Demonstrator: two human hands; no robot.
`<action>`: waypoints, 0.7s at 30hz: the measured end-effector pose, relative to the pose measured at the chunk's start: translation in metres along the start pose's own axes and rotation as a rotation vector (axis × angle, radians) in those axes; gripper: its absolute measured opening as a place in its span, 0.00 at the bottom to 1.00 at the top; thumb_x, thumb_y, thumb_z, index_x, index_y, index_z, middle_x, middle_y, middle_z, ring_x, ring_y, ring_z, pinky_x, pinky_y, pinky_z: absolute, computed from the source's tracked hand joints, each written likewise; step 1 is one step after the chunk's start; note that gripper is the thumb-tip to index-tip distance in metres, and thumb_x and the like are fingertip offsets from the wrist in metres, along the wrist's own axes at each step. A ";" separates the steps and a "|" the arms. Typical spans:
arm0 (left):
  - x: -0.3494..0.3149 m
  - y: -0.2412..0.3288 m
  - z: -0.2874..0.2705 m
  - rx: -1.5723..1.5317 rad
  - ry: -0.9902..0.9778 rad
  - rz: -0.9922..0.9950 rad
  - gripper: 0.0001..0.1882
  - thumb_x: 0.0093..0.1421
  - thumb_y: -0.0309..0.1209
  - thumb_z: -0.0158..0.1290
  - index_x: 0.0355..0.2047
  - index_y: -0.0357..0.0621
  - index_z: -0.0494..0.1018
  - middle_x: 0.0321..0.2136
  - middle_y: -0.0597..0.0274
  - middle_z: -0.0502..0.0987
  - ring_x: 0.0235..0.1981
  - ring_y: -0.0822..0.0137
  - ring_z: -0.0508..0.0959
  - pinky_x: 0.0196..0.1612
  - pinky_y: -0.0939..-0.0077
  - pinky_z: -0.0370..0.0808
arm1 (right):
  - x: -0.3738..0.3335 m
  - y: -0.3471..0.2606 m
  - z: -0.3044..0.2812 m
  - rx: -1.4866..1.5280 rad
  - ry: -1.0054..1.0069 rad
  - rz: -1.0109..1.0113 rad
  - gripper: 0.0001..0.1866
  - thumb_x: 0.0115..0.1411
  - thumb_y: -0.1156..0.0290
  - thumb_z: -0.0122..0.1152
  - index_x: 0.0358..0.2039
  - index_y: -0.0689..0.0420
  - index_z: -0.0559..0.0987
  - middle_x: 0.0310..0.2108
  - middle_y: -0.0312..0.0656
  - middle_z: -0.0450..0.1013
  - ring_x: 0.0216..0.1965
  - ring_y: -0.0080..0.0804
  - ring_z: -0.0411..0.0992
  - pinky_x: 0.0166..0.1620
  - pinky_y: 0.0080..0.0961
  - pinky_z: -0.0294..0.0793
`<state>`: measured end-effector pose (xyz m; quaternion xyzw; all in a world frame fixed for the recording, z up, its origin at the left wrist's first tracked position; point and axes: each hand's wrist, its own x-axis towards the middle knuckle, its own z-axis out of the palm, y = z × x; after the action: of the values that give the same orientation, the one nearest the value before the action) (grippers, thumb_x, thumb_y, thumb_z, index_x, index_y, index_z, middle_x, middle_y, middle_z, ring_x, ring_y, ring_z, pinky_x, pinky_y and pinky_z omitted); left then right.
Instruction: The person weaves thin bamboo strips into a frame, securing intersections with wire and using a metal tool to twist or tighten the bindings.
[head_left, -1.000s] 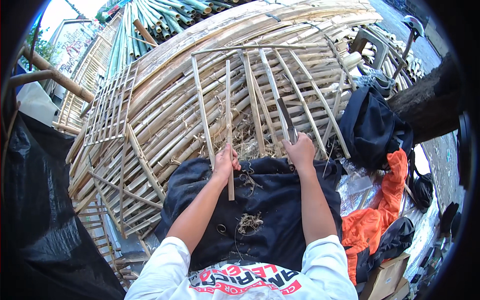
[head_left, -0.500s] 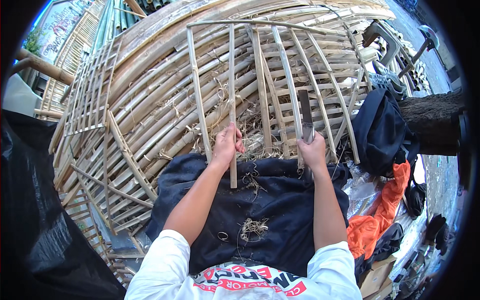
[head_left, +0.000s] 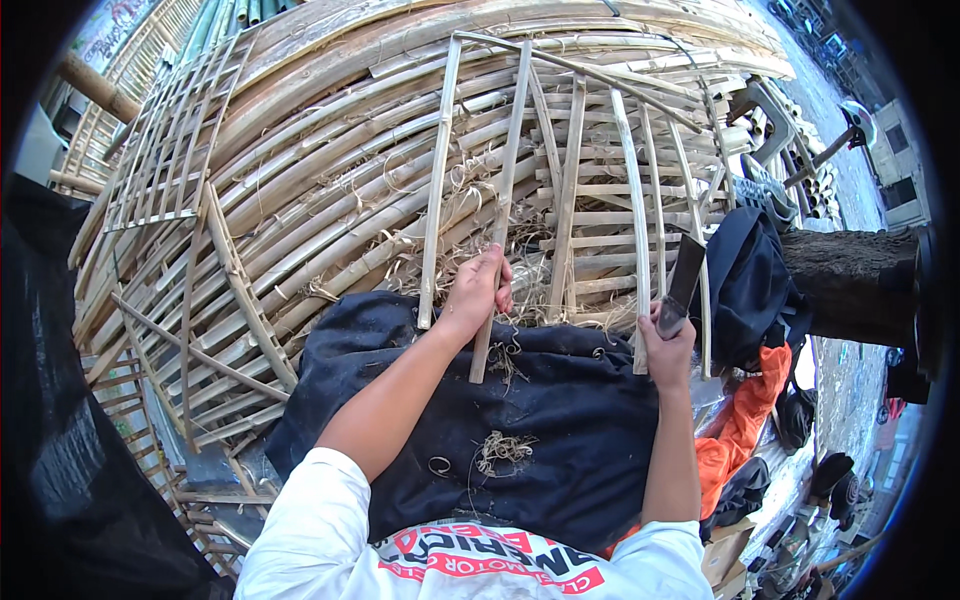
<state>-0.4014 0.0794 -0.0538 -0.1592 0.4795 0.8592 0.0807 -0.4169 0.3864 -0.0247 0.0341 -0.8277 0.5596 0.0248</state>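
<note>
My left hand is wrapped round one slat of a bamboo frame, whose several long slats run toward me from a crosspiece at the far end. That slat's near end pokes out below my fist. In my right hand is a knife, its broad dark blade pointing up and leaning right. The same hand is against the lower part of another slat; whether its fingers also grip this slat I cannot tell. A dark cloth covers my lap, with a small heap of curled shavings on it.
Split bamboo poles are piled beyond my lap, strewn with shavings. A bamboo lattice panel leans at the left, near a black sheet. To the right are a dark bundle of cloth, an orange cloth and a thick log.
The bamboo frame has swung to the right and slants more, with both hands shifting right. The knife has gone from nearly upright to tilted right. The whole view has also shifted somewhat.
</note>
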 end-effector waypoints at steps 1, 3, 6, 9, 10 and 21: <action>0.003 -0.002 0.000 0.024 0.001 -0.012 0.24 0.74 0.48 0.38 0.28 0.43 0.66 0.11 0.67 0.61 0.13 0.72 0.64 0.24 0.72 0.70 | 0.000 0.006 0.002 0.000 0.004 0.001 0.06 0.57 0.80 0.65 0.33 0.63 0.76 0.26 0.31 0.72 0.28 0.16 0.69 0.33 0.18 0.70; 0.010 -0.010 -0.003 0.009 -0.005 -0.030 0.24 0.74 0.48 0.38 0.27 0.43 0.66 0.11 0.67 0.62 0.13 0.72 0.65 0.23 0.72 0.70 | -0.001 0.015 0.006 -0.101 -0.002 0.026 0.05 0.57 0.81 0.65 0.31 0.62 0.76 0.28 0.32 0.73 0.31 0.16 0.70 0.36 0.18 0.71; 0.016 -0.017 -0.005 0.089 0.011 -0.029 0.23 0.74 0.47 0.38 0.27 0.44 0.66 0.11 0.68 0.62 0.13 0.72 0.65 0.22 0.72 0.70 | 0.006 0.020 0.021 -0.094 -0.027 0.097 0.08 0.54 0.76 0.68 0.32 0.62 0.77 0.26 0.33 0.73 0.28 0.18 0.70 0.33 0.21 0.71; 0.017 -0.017 -0.007 0.094 0.018 -0.021 0.23 0.74 0.47 0.38 0.27 0.44 0.65 0.11 0.67 0.62 0.13 0.71 0.65 0.22 0.72 0.70 | 0.017 0.015 0.035 -0.101 -0.038 0.127 0.09 0.54 0.74 0.69 0.32 0.62 0.77 0.25 0.33 0.73 0.26 0.17 0.70 0.32 0.22 0.71; 0.017 -0.018 -0.008 0.092 0.019 -0.022 0.23 0.74 0.47 0.38 0.27 0.44 0.65 0.11 0.67 0.62 0.13 0.71 0.65 0.22 0.72 0.70 | 0.020 0.018 0.038 -0.091 -0.024 0.113 0.09 0.54 0.74 0.69 0.32 0.62 0.77 0.24 0.32 0.73 0.26 0.17 0.69 0.31 0.22 0.70; 0.012 -0.016 -0.001 0.105 0.027 -0.017 0.23 0.74 0.47 0.37 0.26 0.44 0.65 0.11 0.67 0.62 0.12 0.72 0.64 0.23 0.74 0.69 | 0.010 0.021 0.049 -0.198 0.000 -0.191 0.09 0.52 0.79 0.67 0.34 0.63 0.77 0.25 0.42 0.71 0.25 0.30 0.70 0.33 0.27 0.70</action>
<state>-0.4079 0.0863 -0.0713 -0.1706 0.5235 0.8299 0.0897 -0.4285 0.3487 -0.0612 0.1101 -0.8719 0.4701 0.0811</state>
